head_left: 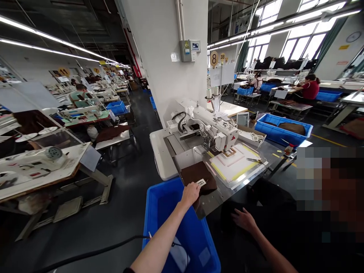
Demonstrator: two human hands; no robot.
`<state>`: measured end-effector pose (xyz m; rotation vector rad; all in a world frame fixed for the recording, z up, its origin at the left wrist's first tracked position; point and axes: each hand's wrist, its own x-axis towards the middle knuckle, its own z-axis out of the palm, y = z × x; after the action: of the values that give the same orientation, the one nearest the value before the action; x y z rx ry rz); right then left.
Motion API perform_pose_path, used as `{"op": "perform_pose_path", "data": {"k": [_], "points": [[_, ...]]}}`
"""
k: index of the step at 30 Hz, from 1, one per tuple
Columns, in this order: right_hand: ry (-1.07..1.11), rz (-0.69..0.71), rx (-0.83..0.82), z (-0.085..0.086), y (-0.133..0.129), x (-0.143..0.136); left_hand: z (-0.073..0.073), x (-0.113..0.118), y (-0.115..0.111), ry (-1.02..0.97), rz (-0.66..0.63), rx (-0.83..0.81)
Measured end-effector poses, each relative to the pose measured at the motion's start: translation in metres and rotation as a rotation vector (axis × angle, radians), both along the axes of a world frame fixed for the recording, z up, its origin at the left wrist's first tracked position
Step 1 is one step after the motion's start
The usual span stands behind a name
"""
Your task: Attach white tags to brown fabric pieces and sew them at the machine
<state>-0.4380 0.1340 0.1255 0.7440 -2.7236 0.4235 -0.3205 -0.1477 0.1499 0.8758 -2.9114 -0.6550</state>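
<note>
Left hand [190, 195] is half-curling over the label [201, 182], grip unclear, probably aligning it on brown fabric [193, 171], next seemingly needing steadiness; right hand [245, 220] is resting open, empty.

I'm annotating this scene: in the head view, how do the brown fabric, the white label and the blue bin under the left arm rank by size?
1. Blue bin
2. Brown fabric
3. White label, at the left hand
</note>
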Motion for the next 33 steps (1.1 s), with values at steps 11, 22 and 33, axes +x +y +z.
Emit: {"op": "perform_pose_path", "data": {"k": [11, 22, 33], "points": [[-0.606, 0.015, -0.164, -0.020, 0.003, 0.044, -0.005, 0.030, 0.001, 0.185, -0.073, 0.226], [-0.664, 0.088, -0.264, -0.013, -0.064, 0.076, -0.028, 0.098, -0.008, 0.335, 0.116, 0.192], [-0.550, 0.076, 0.096, -0.003, -0.112, 0.015, -0.032, 0.084, 0.031, 0.219, 0.125, 0.060]]}}
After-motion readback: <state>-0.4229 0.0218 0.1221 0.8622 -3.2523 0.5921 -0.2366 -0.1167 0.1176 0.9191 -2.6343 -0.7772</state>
